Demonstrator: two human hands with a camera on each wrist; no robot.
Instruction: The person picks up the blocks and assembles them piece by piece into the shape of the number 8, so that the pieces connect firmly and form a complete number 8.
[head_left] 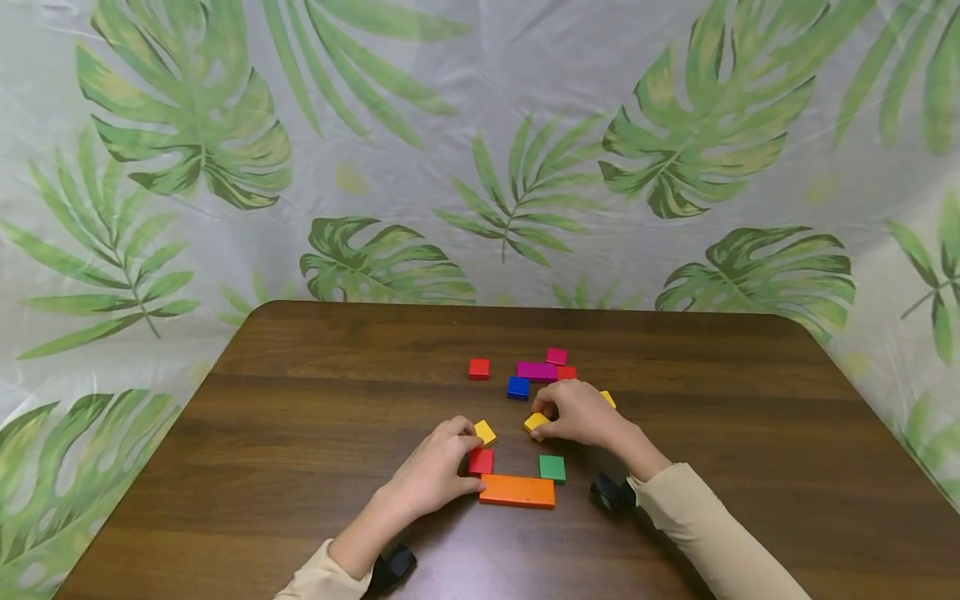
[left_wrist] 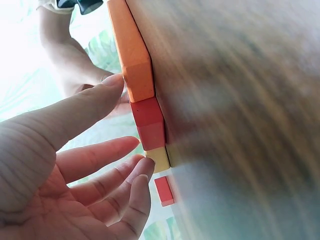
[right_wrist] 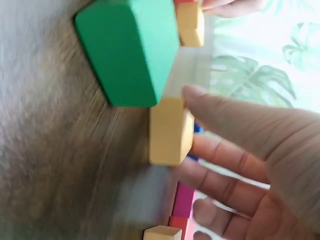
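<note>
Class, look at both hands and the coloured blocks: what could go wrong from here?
1. The left hand has its thumb at the end of the orange block, so a small slip might push that block askew.
2. The right hand pinches one yellow block close to the blue block, which its fingers could bump.
3. A half-hidden yellow block lies behind the right hand in the head view and might get knocked.

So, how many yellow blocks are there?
3: one yellow block touched by the left hand, a second block pinched by the right hand, a third block partly hidden behind that hand. More could be hidden.
</note>
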